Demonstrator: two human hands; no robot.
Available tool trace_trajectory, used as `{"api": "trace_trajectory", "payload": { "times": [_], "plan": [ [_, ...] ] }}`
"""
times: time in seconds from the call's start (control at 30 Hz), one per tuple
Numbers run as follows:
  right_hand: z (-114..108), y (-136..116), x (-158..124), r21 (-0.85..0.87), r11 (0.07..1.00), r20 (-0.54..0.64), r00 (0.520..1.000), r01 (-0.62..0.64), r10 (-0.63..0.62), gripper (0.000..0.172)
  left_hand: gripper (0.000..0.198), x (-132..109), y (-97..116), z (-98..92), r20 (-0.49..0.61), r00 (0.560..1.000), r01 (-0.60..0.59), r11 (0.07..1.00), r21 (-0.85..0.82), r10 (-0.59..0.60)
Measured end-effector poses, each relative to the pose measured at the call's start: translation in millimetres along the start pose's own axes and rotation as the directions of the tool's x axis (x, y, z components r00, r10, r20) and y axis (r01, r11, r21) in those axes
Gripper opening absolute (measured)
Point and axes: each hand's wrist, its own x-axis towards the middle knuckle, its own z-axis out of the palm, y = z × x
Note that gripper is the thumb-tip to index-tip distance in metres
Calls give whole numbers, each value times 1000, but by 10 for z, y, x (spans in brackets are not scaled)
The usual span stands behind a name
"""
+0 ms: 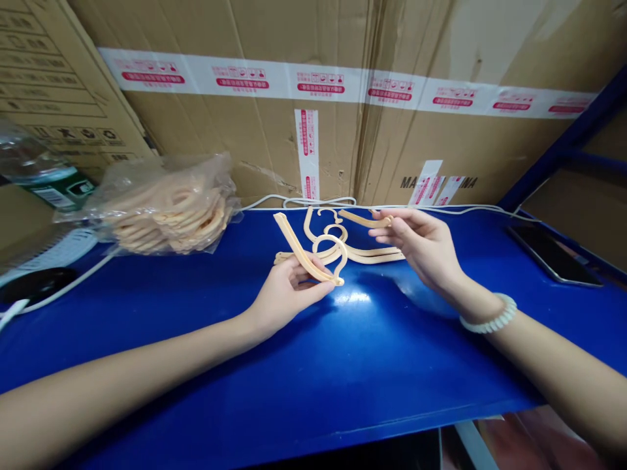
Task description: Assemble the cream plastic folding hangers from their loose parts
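Observation:
In the head view, my left hand (289,294) is closed on a beige plastic hanger half with a hook (306,258), its arm slanting up to the left. Held between the thumb and fingers of my right hand (421,245) is a second beige hanger arm (362,220), pointing left. The two pieces are apart. Behind my hands, assembled-looking beige hangers (367,256) lie on the blue table (313,385), partly covered by my fingers. Another loose curved piece (309,225) lies a little farther back.
A clear plastic bag (171,209) full of beige pieces sits at the left, near a bottle with a green label (59,186). A phone (553,254) lies at the right. White cables (441,209) run along the cardboard box (245,137) at the back.

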Motion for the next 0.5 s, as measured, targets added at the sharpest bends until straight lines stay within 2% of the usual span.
{"api": "trace_trajectory", "payload": {
  "times": [0.07,0.23,0.4,0.43,0.5],
  "plan": [
    [134,-28,-124,87,994,37,997,-68,65,25,33,6,-6,-3,-3,1000,5,1000,-10,-5],
    [324,10,-321,117,973,80,979,-197,189,21,30,22,-12,-23,6,1000,7,1000,-14,-7],
    [353,97,-357,211,926,73,950,-313,305,63,30,22,-10,-44,20,1000,8,1000,5,-8],
    [354,117,-358,226,914,101,941,-338,323,64,30,21,-10,-45,30,1000,6,1000,3,-6],
    [359,151,-365,219,901,165,924,-375,344,50,29,17,-8,-42,65,998,-14,1000,5,13]
  ]
}}
